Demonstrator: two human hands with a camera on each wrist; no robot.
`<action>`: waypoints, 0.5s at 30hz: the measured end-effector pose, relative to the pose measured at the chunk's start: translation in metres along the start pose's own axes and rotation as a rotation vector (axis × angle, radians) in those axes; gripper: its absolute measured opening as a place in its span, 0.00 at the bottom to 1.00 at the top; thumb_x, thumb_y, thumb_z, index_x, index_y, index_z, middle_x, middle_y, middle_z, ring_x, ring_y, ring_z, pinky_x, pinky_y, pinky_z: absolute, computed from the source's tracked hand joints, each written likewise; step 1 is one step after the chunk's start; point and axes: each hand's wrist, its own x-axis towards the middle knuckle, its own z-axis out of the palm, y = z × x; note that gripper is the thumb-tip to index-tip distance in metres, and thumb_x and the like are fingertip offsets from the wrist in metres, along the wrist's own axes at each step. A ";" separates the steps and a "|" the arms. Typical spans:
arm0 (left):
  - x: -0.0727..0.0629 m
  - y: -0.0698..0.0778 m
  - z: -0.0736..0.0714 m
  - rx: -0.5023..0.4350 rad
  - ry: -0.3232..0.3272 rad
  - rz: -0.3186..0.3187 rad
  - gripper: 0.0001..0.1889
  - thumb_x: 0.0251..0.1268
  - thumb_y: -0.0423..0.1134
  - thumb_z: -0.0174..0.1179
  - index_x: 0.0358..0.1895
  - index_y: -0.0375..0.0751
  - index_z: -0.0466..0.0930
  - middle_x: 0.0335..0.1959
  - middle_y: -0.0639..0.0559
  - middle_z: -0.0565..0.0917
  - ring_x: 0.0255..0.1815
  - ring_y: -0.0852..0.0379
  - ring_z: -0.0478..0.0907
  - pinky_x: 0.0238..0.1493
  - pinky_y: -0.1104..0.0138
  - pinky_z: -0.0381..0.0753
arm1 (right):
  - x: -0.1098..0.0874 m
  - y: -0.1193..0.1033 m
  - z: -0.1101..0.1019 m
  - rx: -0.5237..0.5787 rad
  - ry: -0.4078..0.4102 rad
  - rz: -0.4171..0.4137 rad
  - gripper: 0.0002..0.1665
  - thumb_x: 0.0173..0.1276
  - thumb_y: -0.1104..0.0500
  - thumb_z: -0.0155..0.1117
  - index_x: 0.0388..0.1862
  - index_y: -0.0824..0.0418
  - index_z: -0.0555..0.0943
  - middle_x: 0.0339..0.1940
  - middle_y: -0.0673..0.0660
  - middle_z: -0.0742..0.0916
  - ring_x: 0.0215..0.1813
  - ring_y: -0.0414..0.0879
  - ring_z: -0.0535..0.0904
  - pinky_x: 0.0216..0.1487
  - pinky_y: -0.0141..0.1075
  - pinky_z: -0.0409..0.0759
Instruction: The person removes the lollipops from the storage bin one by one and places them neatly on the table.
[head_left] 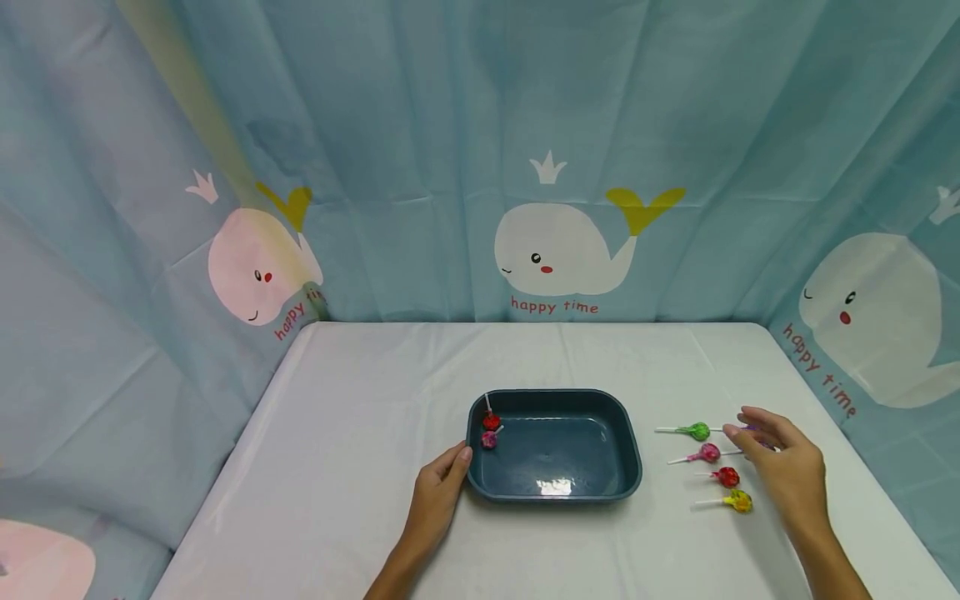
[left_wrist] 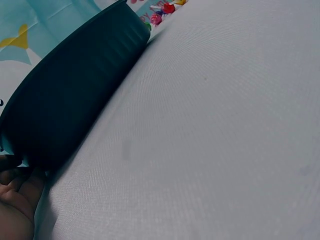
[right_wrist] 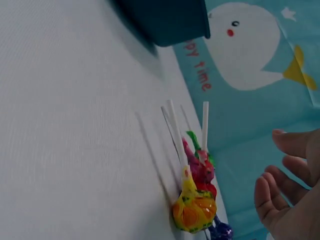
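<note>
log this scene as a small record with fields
container: dark blue tray on white table
in tray: red lollipop, purple-pink lollipop, at its left end
right of tray: green lollipop, pink lollipop, second red lollipop, yellow lollipop, partly hidden purple candy
left grip: holds tray's left end
right grip: near the purple candy, thumb apart from fingers

Left hand (head_left: 438,482) and right hand (head_left: 789,468) – both bare – 2 uncovered forearms (head_left: 825,557).
</note>
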 end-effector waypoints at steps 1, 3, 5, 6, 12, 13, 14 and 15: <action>0.000 0.000 0.000 -0.002 -0.001 0.002 0.29 0.85 0.52 0.55 0.71 0.30 0.77 0.70 0.42 0.81 0.76 0.46 0.74 0.76 0.55 0.73 | -0.001 -0.002 0.002 0.008 -0.005 -0.012 0.33 0.79 0.44 0.67 0.73 0.62 0.78 0.65 0.66 0.86 0.42 0.17 0.73 0.41 0.09 0.73; 0.000 -0.001 0.000 -0.008 -0.004 0.007 0.29 0.85 0.52 0.55 0.71 0.30 0.77 0.70 0.42 0.81 0.76 0.47 0.74 0.76 0.56 0.73 | -0.004 -0.007 0.005 0.027 -0.020 -0.030 0.34 0.78 0.44 0.67 0.73 0.62 0.78 0.64 0.66 0.86 0.42 0.17 0.75 0.42 0.09 0.74; -0.001 -0.001 0.000 -0.014 -0.009 0.013 0.29 0.85 0.52 0.55 0.71 0.30 0.77 0.70 0.42 0.81 0.76 0.47 0.74 0.75 0.57 0.74 | -0.006 -0.011 0.009 0.044 -0.033 -0.053 0.34 0.78 0.44 0.67 0.73 0.62 0.78 0.63 0.64 0.87 0.43 0.18 0.76 0.42 0.10 0.75; -0.001 -0.001 0.000 -0.016 -0.010 0.016 0.29 0.85 0.52 0.55 0.71 0.29 0.77 0.70 0.41 0.81 0.76 0.47 0.74 0.75 0.57 0.74 | -0.008 -0.013 0.012 0.048 -0.037 -0.064 0.34 0.78 0.43 0.68 0.73 0.62 0.78 0.62 0.62 0.88 0.44 0.18 0.76 0.43 0.10 0.76; -0.002 0.000 -0.001 -0.019 -0.013 0.016 0.29 0.85 0.53 0.55 0.71 0.29 0.77 0.70 0.41 0.81 0.76 0.47 0.74 0.75 0.57 0.74 | -0.017 -0.027 0.024 0.122 -0.078 -0.151 0.32 0.75 0.47 0.73 0.71 0.61 0.79 0.51 0.36 0.88 0.43 0.25 0.83 0.35 0.25 0.86; -0.002 0.000 -0.001 -0.019 -0.013 0.014 0.30 0.85 0.53 0.55 0.71 0.29 0.77 0.70 0.41 0.81 0.76 0.47 0.73 0.75 0.57 0.74 | -0.018 -0.030 0.026 0.137 -0.088 -0.162 0.32 0.75 0.48 0.73 0.71 0.61 0.79 0.50 0.36 0.88 0.42 0.26 0.84 0.34 0.27 0.87; -0.001 0.000 -0.001 -0.018 -0.014 0.014 0.30 0.85 0.53 0.55 0.71 0.30 0.76 0.70 0.41 0.81 0.76 0.47 0.73 0.75 0.57 0.73 | -0.020 -0.032 0.028 0.149 -0.098 -0.167 0.32 0.75 0.48 0.73 0.71 0.62 0.78 0.50 0.37 0.88 0.42 0.27 0.84 0.34 0.27 0.87; -0.001 0.000 -0.001 -0.018 -0.014 0.013 0.30 0.85 0.53 0.55 0.72 0.30 0.76 0.70 0.41 0.81 0.76 0.47 0.73 0.75 0.57 0.73 | -0.021 -0.034 0.031 0.152 -0.105 -0.172 0.33 0.75 0.48 0.73 0.71 0.62 0.78 0.52 0.40 0.89 0.43 0.27 0.84 0.34 0.26 0.87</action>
